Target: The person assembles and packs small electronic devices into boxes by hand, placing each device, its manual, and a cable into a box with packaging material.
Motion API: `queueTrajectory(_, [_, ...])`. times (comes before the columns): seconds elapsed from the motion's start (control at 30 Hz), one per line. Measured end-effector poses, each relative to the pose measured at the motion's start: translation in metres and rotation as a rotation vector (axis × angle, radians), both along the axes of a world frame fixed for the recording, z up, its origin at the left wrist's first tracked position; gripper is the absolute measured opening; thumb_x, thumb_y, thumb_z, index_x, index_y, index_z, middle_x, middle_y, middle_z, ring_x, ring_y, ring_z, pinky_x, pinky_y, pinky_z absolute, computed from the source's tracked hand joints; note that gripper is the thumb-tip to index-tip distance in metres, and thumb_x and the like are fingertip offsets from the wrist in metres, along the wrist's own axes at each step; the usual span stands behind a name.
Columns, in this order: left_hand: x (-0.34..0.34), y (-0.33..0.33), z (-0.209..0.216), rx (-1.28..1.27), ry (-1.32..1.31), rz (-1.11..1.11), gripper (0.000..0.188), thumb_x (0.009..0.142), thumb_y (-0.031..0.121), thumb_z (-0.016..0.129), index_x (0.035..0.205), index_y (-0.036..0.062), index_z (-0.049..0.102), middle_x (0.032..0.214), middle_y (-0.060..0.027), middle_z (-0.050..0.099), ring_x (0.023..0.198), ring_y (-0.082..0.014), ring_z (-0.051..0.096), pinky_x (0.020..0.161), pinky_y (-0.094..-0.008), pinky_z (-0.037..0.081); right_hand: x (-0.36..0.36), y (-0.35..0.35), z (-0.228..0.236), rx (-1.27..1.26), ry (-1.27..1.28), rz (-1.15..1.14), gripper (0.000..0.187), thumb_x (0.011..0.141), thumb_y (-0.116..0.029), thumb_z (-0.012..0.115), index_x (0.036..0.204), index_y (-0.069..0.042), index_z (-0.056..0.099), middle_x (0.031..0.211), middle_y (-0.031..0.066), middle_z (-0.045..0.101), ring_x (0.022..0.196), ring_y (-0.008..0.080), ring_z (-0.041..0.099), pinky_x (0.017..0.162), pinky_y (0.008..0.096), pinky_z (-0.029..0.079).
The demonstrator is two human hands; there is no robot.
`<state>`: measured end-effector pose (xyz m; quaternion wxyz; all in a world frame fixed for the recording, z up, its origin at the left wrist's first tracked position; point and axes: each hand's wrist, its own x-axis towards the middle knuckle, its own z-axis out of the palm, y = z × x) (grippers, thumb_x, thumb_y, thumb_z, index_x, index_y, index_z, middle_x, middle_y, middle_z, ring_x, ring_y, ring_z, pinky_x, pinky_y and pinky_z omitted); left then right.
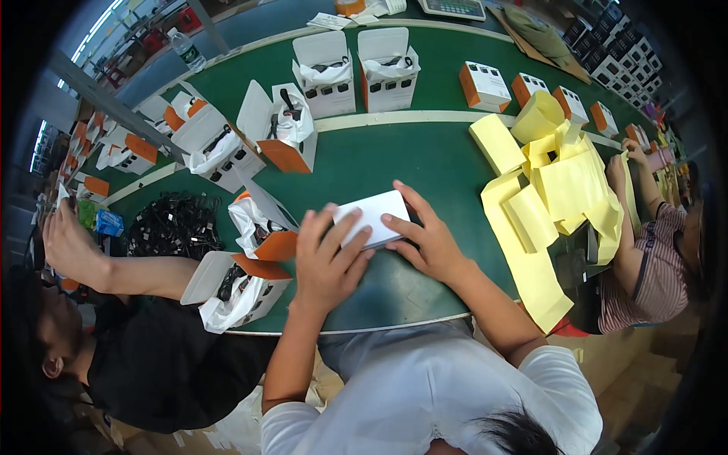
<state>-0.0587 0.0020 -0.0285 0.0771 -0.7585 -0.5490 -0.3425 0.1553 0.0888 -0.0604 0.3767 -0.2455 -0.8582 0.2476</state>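
Note:
A white rectangular stack, which looks like paper leaflets [387,206], is held between my two hands just above the green table. My left hand [327,258] lies over its near left part, fingers bent across the top and edge. On the other side my right hand [428,239] grips the right end, with fingers along the edge and on top. Close to my left forearm are two opened boxes, a white and orange box [274,246] and another white box [262,297], both with white wrapping and dark cables inside.
More opened boxes [299,155] line the table's far left. A heap of black cables [174,227] lies beyond a co-worker's arm [144,274]. Yellow folded card pieces [557,178] pile up at right, near another co-worker [644,273]. Closed boxes [485,85] stand behind a pale divider strip [425,117].

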Motion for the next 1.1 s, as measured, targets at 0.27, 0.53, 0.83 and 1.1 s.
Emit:
queueTrajectory(0.27, [0.006,0.005,-0.036,0.099,-0.253,-0.135,0.03,0.084,0.009,0.077,0.114,0.0073,0.072,0.131,-0.0098,0.067,0.131,-0.0363,0.055,0.109,-0.0484,0.043,0.0,0.001,-0.006,-0.086,0.22,0.103,0.051,0.085,-0.013,0.08,0.132,-0.018,0.062,0.155,0.0257,0.041,0.133,0.0414,0.053,0.099,0.0417,0.052])
queueTrajectory(0.53, [0.035,0.008,-0.021,0.201,-0.414,0.052,0.033,0.091,0.016,0.07,0.121,0.0034,0.065,0.138,-0.0206,0.059,0.129,-0.0421,0.054,0.109,-0.0528,0.041,0.034,0.093,0.078,-0.276,0.281,-0.198,0.051,0.091,-0.021,0.075,0.139,-0.011,0.06,0.143,0.0158,0.056,0.129,0.0257,0.056,0.102,0.0371,0.049])
queueTrajectory(0.83, [0.051,0.012,-0.049,0.025,-0.374,-0.125,0.022,0.085,0.004,0.071,0.107,0.0055,0.071,0.124,-0.0158,0.067,0.115,-0.0385,0.064,0.095,-0.0454,0.053,0.12,0.368,0.054,-0.204,-0.267,-0.684,0.072,0.095,-0.033,0.063,0.157,-0.009,0.036,0.146,0.0233,0.055,0.134,0.0405,0.054,0.112,0.0426,0.043])
queueTrajectory(1.1, [0.043,0.017,-0.053,-0.022,-0.464,-0.012,0.025,0.081,-0.004,0.067,0.105,0.0039,0.071,0.121,-0.0149,0.068,0.113,-0.0367,0.066,0.094,-0.0443,0.053,0.06,0.375,0.009,-0.305,-0.394,-0.457,0.098,0.081,-0.018,0.072,0.161,0.001,0.018,0.164,0.0279,0.026,0.155,0.0359,0.022,0.127,0.0422,0.016])
